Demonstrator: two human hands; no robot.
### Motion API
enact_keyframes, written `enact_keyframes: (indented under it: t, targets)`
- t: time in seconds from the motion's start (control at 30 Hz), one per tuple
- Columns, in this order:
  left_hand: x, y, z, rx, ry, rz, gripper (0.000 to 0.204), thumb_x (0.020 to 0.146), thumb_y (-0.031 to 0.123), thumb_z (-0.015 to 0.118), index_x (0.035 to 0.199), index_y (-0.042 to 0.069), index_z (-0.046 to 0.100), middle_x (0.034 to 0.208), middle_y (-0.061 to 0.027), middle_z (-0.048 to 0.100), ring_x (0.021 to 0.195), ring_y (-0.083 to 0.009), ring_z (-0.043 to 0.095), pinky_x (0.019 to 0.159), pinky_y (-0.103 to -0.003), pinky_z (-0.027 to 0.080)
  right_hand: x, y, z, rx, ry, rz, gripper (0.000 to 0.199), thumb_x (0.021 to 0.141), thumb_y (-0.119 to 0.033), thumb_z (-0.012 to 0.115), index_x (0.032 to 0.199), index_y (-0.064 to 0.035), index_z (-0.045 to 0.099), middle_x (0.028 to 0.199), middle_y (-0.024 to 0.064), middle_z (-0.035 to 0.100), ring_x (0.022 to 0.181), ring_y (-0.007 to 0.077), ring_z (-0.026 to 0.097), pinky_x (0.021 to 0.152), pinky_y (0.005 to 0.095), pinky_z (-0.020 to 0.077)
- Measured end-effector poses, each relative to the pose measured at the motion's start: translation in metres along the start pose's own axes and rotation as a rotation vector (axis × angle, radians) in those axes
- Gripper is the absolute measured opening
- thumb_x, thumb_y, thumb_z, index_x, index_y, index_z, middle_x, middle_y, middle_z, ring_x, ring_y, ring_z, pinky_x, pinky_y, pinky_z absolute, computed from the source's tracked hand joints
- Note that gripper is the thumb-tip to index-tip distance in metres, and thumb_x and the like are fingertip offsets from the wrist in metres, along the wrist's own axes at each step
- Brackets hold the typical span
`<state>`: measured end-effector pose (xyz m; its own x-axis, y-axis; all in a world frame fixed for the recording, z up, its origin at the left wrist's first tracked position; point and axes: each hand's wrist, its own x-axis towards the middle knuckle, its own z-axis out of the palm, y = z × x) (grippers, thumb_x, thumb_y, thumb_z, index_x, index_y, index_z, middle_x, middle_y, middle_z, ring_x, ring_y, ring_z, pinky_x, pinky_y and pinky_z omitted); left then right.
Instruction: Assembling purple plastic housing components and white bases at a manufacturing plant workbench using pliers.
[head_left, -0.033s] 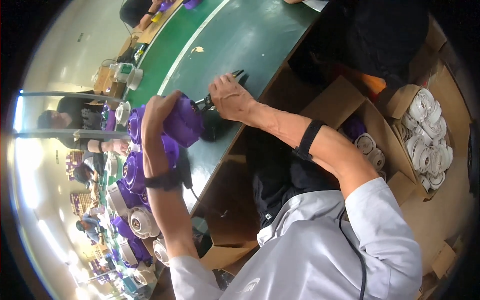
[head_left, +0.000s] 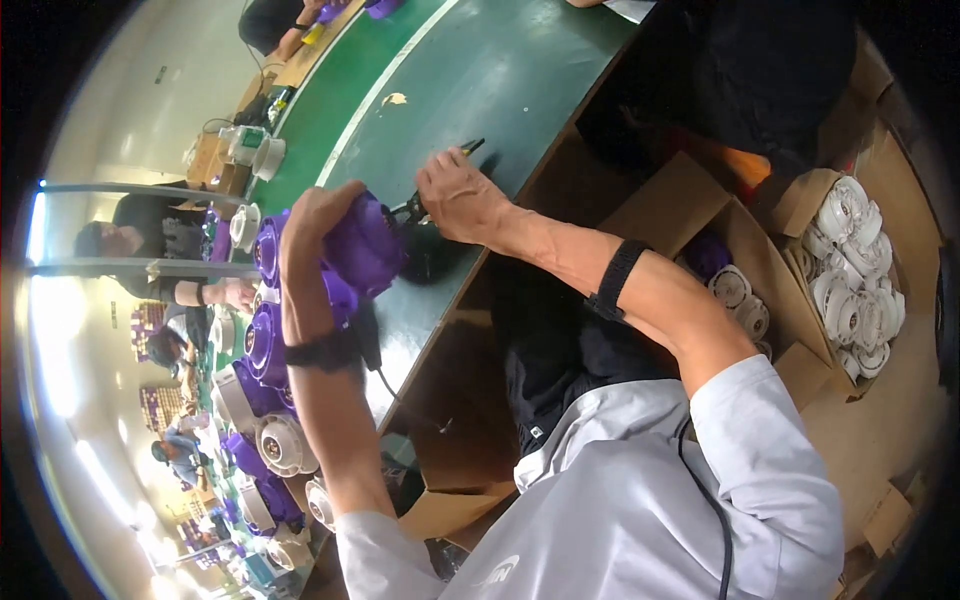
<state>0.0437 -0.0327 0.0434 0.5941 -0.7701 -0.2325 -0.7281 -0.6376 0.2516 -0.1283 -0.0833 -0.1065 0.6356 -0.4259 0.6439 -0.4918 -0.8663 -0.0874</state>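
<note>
A round purple plastic housing (head_left: 366,248) is tilted up over the green table, with my left hand (head_left: 312,225) closed around its upper rim. To its right, my right hand (head_left: 460,195) grips a dark hand tool that looks like pliers (head_left: 406,213). The tool's jaws reach the housing's right edge, and a handle end sticks out above my fingers. I cannot make out what the jaws pinch. Other purple housings (head_left: 265,340) stand just left of my left forearm.
White round housings (head_left: 285,445) stand among the purple ones at lower left. A cardboard box (head_left: 690,205) and another with stacked white parts (head_left: 850,270) lie right of the table (head_left: 480,80). A co-worker's hand (head_left: 235,293) is across the table. A cable (head_left: 390,388) hangs near my left forearm.
The purple housing has turned slightly in my left hand, which has shifted a little to the left. My right hand has tilted slightly with the pliers.
</note>
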Motion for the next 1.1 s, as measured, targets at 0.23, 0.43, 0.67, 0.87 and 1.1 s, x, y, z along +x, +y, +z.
enact_keyframes:
  t: [0.23,0.43,0.67,0.87,1.1]
  targets:
    - [0.015,-0.009,-0.008,0.132,-0.138,0.359,0.027,0.089,0.008,0.050,0.109,0.004,0.067,0.107,-0.0081,0.068,0.092,-0.0160,0.064,0.084,-0.030,0.048,0.001,-0.002,0.002,0.133,-0.036,0.030,0.018,0.075,-0.013,0.052,0.086,0.0006,0.058,0.081,0.0171,0.057,0.082,0.0282,0.055,0.081,0.0399,0.0389]
    - [0.018,-0.006,-0.013,-0.040,-0.010,0.101,0.090,0.081,0.073,0.049,0.104,-0.013,0.063,0.094,-0.0211,0.063,0.089,-0.0242,0.060,0.079,-0.033,0.047,0.002,0.002,0.004,0.189,-0.010,0.072,0.021,0.072,-0.013,0.055,0.088,0.0011,0.059,0.083,0.0166,0.058,0.084,0.0280,0.055,0.081,0.0397,0.0403]
    - [-0.083,-0.029,0.080,-0.424,0.712,0.309,0.077,0.079,0.043,0.073,0.127,-0.008,0.042,0.113,-0.0313,0.059,0.107,-0.0360,0.061,0.091,-0.041,0.047,0.003,-0.001,0.003,0.111,-0.158,0.108,0.027,0.074,-0.014,0.056,0.095,0.0025,0.057,0.093,0.0177,0.057,0.090,0.0276,0.054,0.084,0.0395,0.0412]
    - [-0.078,-0.022,0.080,-0.313,0.795,0.245,0.064,0.081,0.041,0.068,0.115,-0.008,0.047,0.100,-0.0330,0.062,0.093,-0.0409,0.064,0.084,-0.046,0.048,0.006,0.002,-0.003,0.132,-0.098,0.096,0.028,0.075,-0.015,0.056,0.097,0.0029,0.056,0.093,0.0175,0.057,0.091,0.0273,0.054,0.085,0.0398,0.0411]
    - [-0.047,-0.012,0.033,-0.088,0.446,0.159,0.058,0.077,0.041,0.064,0.103,-0.010,0.057,0.091,-0.0306,0.065,0.086,-0.0403,0.065,0.080,-0.043,0.049,-0.002,0.003,0.005,0.060,-0.017,0.118,0.022,0.067,-0.009,0.056,0.087,0.0019,0.057,0.084,0.0182,0.057,0.085,0.0307,0.055,0.086,0.0395,0.0414]
